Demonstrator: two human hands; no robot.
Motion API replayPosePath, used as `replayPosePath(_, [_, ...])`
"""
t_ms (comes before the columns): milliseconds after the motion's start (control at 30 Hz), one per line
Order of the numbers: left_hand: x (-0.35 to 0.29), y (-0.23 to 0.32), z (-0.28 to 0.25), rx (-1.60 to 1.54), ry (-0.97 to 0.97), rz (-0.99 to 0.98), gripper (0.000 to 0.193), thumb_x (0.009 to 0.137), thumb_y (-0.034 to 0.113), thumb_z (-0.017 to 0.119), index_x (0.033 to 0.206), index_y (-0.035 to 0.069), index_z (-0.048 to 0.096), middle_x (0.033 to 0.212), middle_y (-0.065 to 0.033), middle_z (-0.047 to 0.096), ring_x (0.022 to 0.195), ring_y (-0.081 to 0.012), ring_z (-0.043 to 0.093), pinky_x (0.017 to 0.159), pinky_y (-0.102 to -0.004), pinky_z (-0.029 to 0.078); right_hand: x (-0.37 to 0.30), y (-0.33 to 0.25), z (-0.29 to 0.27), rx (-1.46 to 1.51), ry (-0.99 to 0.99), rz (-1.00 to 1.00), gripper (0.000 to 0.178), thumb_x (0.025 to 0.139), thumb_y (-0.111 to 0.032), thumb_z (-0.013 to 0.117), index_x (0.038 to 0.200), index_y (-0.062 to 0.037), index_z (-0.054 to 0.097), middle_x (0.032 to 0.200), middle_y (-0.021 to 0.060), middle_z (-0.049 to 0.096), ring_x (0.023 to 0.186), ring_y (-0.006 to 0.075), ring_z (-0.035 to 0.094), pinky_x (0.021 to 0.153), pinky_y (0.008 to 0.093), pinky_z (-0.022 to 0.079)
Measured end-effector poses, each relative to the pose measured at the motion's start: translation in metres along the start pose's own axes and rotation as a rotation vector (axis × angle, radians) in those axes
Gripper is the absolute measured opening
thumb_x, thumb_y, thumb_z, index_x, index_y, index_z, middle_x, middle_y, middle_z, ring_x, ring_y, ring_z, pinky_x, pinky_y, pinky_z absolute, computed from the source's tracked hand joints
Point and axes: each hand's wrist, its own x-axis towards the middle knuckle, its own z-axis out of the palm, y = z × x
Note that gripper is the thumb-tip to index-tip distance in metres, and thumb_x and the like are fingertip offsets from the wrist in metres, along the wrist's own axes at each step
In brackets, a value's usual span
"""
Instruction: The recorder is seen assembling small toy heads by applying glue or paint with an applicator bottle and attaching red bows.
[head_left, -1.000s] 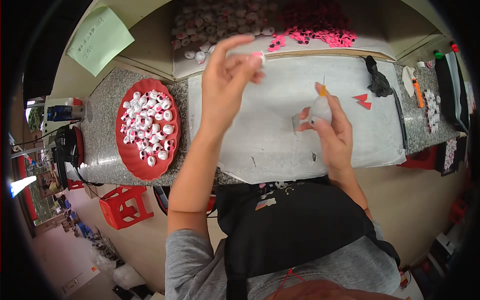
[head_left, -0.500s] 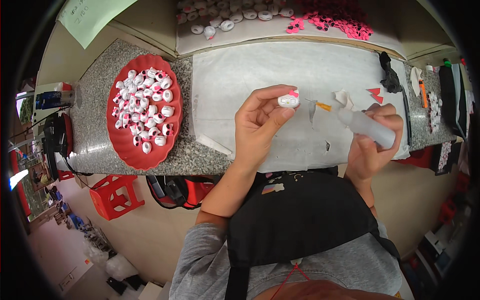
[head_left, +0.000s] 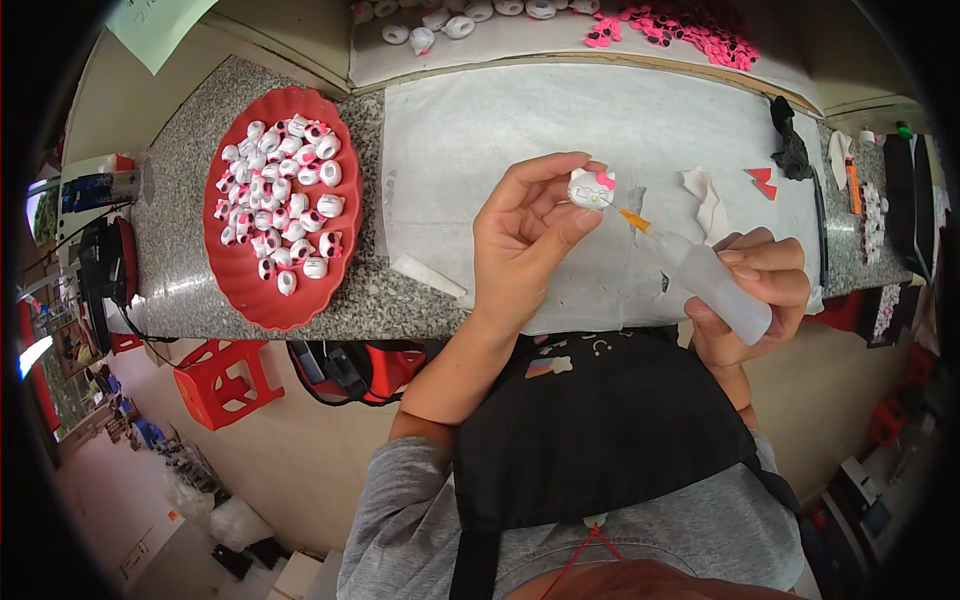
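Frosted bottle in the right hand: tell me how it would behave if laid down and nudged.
The frosted bottle would probably roll, since its body looks round. It is likely light: the right hand alone holds it up. The thin needle beyond its orange tip might bend easily.

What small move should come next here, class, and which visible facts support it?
Perhaps the right hand should gently squeeze the bottle: its thin needle, set in an orange base, points at the lower edge of the white cat-head piece pinched in the left hand. Whether they touch is unclear.
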Motion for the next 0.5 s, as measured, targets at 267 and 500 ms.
replayPosePath(267, [0.0005,-0.001,-0.0012,0.004,-0.016,-0.009,0.035,0.069,-0.006,0.053,0.102,-0.003,0.042,0.097,-0.0138,0.05,0.086,-0.0178,0.051,0.076,-0.028,0.042,0.0,0.0004,0.0007,-0.018,-0.021,-0.035,0.036,0.055,-0.012,0.072,0.079,-0.0071,0.047,0.076,0.005,0.045,0.058,0.0127,0.043,0.052,0.0238,0.039])
replayPosePath(500, [0.0009,-0.0019,-0.0029,-0.025,-0.003,0.0,0.034,0.07,-0.003,0.054,0.102,-0.003,0.043,0.096,-0.0133,0.05,0.087,-0.0168,0.051,0.075,-0.029,0.043,0.0012,-0.0007,0.0002,0.025,-0.022,-0.019,0.034,0.055,-0.008,0.071,0.079,-0.0075,0.046,0.076,0.0051,0.045,0.058,0.0127,0.041,0.051,0.0237,0.038])
